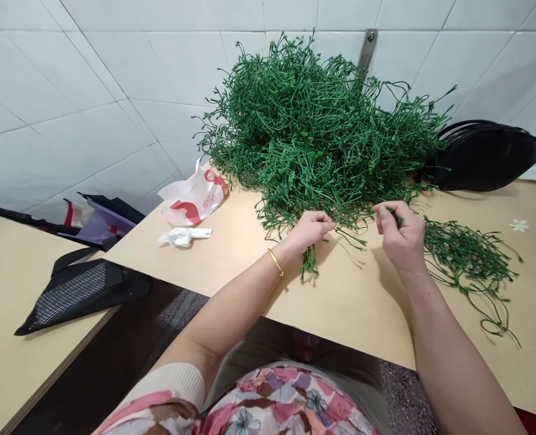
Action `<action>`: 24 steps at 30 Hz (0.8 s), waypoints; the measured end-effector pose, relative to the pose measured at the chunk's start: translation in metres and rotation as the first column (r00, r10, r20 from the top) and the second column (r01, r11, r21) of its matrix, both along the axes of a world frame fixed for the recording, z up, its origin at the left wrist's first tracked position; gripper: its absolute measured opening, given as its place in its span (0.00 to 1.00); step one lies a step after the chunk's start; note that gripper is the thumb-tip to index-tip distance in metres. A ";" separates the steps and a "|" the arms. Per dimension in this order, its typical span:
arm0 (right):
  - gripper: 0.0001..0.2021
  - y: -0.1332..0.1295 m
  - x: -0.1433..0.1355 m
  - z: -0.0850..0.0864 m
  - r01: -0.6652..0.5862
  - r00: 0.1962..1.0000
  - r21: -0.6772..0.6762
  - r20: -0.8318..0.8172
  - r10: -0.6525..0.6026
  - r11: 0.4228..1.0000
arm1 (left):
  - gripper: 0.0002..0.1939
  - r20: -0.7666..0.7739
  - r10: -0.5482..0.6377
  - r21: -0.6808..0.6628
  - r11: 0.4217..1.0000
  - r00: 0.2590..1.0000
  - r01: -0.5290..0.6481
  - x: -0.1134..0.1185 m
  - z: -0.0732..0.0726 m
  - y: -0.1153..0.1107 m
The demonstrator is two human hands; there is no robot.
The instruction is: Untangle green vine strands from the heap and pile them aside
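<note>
A big heap of thin green plastic stems (313, 127) rises against the tiled wall. At its front edge my left hand (312, 231), with a gold bangle at the wrist, is closed around a few green stems whose tips hang below the fingers. To the right, my right hand (400, 234) is raised over the table with curled fingers, and a bit of green shows between thumb and fingers. Beside it on the right lies a smaller, flatter bunch of green stems (469, 254).
A black round bag (487, 154) stands at the back right, near a pale flower piece (518, 225). A red-and-white wrapper (197, 198) and crumpled tissue (184, 237) lie on the left. A black mesh bag (75, 293) rests on another table, across a gap.
</note>
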State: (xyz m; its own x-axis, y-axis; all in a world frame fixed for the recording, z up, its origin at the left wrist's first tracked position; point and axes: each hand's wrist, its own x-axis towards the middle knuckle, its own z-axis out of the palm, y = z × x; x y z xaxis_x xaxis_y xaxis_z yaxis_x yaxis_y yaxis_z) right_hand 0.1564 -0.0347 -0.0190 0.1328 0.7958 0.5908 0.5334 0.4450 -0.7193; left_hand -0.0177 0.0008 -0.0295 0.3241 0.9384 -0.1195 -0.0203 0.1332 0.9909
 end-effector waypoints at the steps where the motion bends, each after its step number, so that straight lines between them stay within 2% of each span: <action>1: 0.08 -0.004 -0.006 0.002 -0.043 0.994 0.022 0.101 0.041 0.999 | 0.10 0.000 -0.001 -0.004 1.000 1.000 0.001 0.000 0.000 -0.001; 4: 0.08 -0.009 -0.021 -0.002 -0.174 0.897 -0.024 0.409 0.168 0.984 | 0.09 0.015 -0.022 -0.017 1.000 1.000 0.023 0.000 0.002 -0.002; 6: 0.09 -0.006 -0.025 -0.009 -0.183 0.828 -0.094 0.522 0.205 0.979 | 0.09 0.038 -0.030 -0.038 0.999 0.999 0.032 -0.001 0.004 -0.002; 8: 0.09 -0.001 -0.025 -0.017 -0.152 0.810 -0.149 0.548 0.209 0.977 | 0.09 0.060 -0.039 -0.068 0.997 0.997 0.043 -0.002 0.006 -0.002; 12: 0.11 0.005 -0.022 -0.024 -0.101 0.825 -0.247 0.520 0.220 0.964 | 0.11 0.062 -0.078 -0.089 0.993 0.995 0.083 -0.003 0.007 -0.002; 14: 0.13 0.005 -0.021 -0.024 -0.058 0.815 -0.258 0.545 0.195 0.964 | 0.12 0.038 -0.046 -0.056 0.997 0.998 0.048 -0.003 0.005 -0.001; 16: 0.14 0.003 -0.021 -0.024 -0.037 0.768 -0.252 0.612 0.189 0.967 | 0.11 0.004 0.007 -0.007 1.000 1.000 -0.007 -0.001 0.002 0.000; 19: 0.13 0.001 -0.020 -0.021 -0.088 0.696 -0.266 0.673 0.251 0.960 | 0.07 0.016 0.032 -0.006 0.999 0.999 -0.031 0.000 0.003 -0.002; 21: 0.12 0.001 -0.020 -0.018 -0.105 0.752 -0.272 0.608 0.255 0.957 | 0.06 0.110 0.040 -0.057 0.998 0.993 -0.034 0.001 0.006 -0.005; 24: 0.13 0.003 -0.020 -0.014 -0.111 0.903 -0.295 0.369 0.221 0.949 | 0.06 0.299 0.086 -0.113 0.992 0.950 -0.054 0.005 0.013 -0.011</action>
State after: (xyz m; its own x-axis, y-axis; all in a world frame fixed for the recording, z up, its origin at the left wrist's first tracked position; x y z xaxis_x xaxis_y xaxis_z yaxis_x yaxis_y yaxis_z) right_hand 0.1366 -0.0313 -0.0326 -0.2142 0.9175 0.3351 0.7310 0.3781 -0.5681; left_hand -0.0132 -0.0102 -0.0170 0.2936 0.9481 -0.1224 -0.3299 0.2207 0.9179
